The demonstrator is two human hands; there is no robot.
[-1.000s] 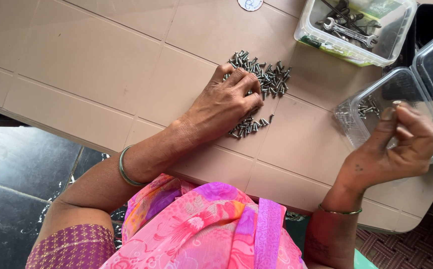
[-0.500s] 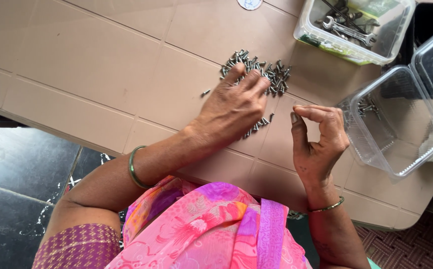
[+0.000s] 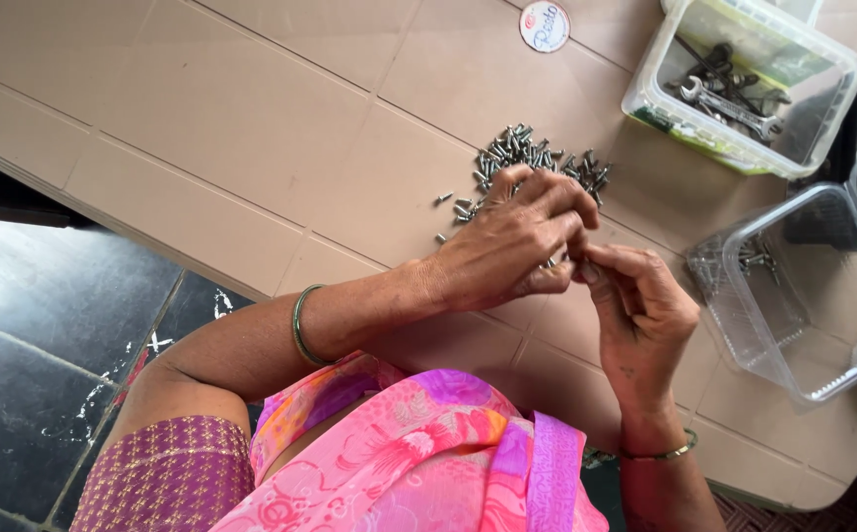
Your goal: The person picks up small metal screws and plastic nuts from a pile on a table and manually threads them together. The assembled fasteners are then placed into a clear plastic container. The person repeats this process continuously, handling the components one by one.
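Observation:
A pile of small metal screws point(image 3: 539, 158) lies on the beige tiled table point(image 3: 251, 118). My left hand point(image 3: 512, 246) hovers over the near edge of the pile, fingers curled, with a bit of metal showing under them. My right hand point(image 3: 645, 315) comes in from the right, and its pinched fingertips meet the left fingertips. What passes between them is mostly hidden. A clear plastic container point(image 3: 744, 340) stands open just right of my right hand, with a few screws point(image 3: 755, 261) in its far corner.
A second clear tub point(image 3: 645, 99) holding wrenches stands at the back right. A round sticker point(image 3: 545, 25) is on the table behind the pile. The table's edge runs diagonally at the left, above a dark wet floor point(image 3: 34, 345).
My right hand has left the clear container and swung left until its fingertips meet my left hand. My left hand has lifted slightly from the screw pile and curled.

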